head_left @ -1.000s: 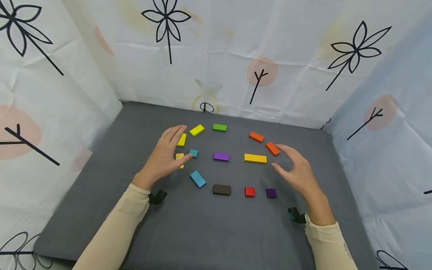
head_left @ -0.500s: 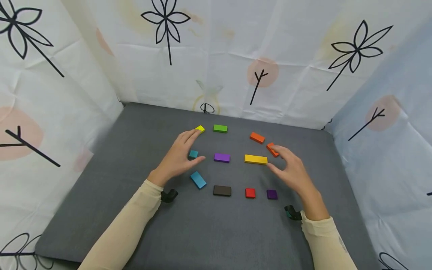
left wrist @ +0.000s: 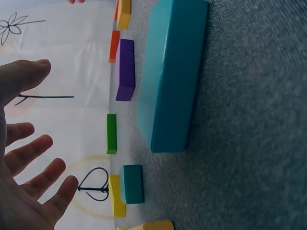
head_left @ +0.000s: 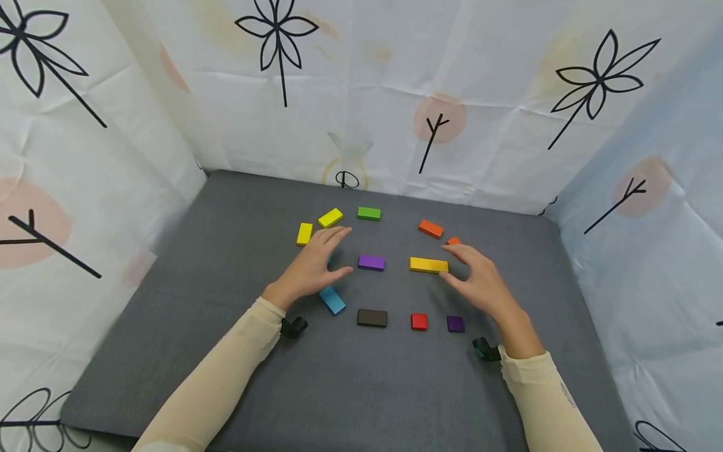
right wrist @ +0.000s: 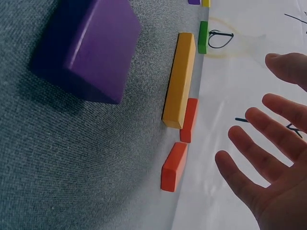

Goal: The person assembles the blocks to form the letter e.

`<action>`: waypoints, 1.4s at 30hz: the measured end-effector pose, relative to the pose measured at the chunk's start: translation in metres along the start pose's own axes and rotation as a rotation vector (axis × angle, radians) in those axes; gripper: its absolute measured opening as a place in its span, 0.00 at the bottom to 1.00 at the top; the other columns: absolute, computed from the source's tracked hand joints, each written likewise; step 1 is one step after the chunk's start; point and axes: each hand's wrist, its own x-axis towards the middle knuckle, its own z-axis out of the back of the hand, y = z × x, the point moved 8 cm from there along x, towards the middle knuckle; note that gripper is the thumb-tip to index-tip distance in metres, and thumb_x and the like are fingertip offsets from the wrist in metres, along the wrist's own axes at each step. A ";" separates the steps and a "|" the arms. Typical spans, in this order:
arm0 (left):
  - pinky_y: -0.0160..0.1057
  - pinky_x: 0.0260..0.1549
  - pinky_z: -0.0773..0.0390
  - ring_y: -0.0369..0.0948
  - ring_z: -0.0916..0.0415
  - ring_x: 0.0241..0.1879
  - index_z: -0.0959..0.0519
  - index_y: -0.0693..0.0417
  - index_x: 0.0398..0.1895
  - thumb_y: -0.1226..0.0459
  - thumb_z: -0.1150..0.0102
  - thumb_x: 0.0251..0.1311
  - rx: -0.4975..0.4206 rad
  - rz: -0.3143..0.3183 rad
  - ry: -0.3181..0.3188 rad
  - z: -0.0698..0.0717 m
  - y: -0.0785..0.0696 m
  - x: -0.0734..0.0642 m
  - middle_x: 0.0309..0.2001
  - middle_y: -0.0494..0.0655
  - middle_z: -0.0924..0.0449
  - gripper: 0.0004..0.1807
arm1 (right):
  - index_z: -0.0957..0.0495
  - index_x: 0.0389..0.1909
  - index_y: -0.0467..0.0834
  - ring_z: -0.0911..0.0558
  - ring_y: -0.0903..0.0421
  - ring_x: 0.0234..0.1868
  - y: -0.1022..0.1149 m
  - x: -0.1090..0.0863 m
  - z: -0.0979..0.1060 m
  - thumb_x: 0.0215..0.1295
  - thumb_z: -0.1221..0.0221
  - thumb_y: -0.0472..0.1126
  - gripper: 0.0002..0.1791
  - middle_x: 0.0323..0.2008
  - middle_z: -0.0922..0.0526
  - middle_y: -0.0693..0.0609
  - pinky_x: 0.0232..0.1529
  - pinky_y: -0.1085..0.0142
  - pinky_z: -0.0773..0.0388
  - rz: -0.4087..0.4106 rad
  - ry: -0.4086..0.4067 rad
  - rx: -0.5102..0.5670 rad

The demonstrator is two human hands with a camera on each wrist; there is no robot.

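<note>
My left hand hovers over the left group of blocks with fingers spread, holding nothing. Beneath and beside it lie a blue block and a small teal block, the latter almost hidden in the head view. Two yellow blocks, one upright in view and one slanted, lie beyond the hand. On the other side, my right hand hangs with parted fingers and an empty palm. Its thumb is near the end of a long yellow block; its fingers partly cover an orange block.
Between the hands lies a purple block, with a green block behind. Nearer are a dark brown block, a red block and a dark purple block. Another orange block lies farther back. Patterned cloth surrounds the grey table.
My left hand has moved right, uncovering the yellow blocks and covering the teal one. My right hand has shifted slightly left toward the long yellow block. The blocks have stayed put.
</note>
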 end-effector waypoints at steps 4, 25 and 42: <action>0.57 0.75 0.35 0.55 0.40 0.79 0.37 0.57 0.84 0.55 0.25 0.69 0.004 0.002 0.018 -0.005 0.000 0.003 0.80 0.56 0.36 0.46 | 0.24 0.74 0.39 0.24 0.37 0.69 -0.001 0.003 -0.003 0.72 0.28 0.39 0.32 0.71 0.23 0.39 0.67 0.34 0.28 -0.002 0.019 0.001; 0.55 0.74 0.34 0.53 0.37 0.78 0.31 0.56 0.82 0.54 0.26 0.71 -0.014 0.057 0.148 -0.039 0.003 0.025 0.79 0.54 0.33 0.41 | 0.23 0.72 0.37 0.22 0.35 0.67 -0.013 0.019 -0.024 0.74 0.30 0.38 0.29 0.68 0.20 0.39 0.64 0.35 0.25 -0.020 0.112 0.010; 0.51 0.71 0.30 0.53 0.31 0.72 0.25 0.56 0.77 0.58 0.29 0.74 0.007 0.065 0.297 -0.068 0.002 0.042 0.74 0.54 0.28 0.32 | 0.20 0.70 0.36 0.21 0.39 0.65 -0.027 0.028 -0.041 0.74 0.30 0.36 0.26 0.66 0.18 0.39 0.67 0.39 0.27 -0.034 0.172 0.000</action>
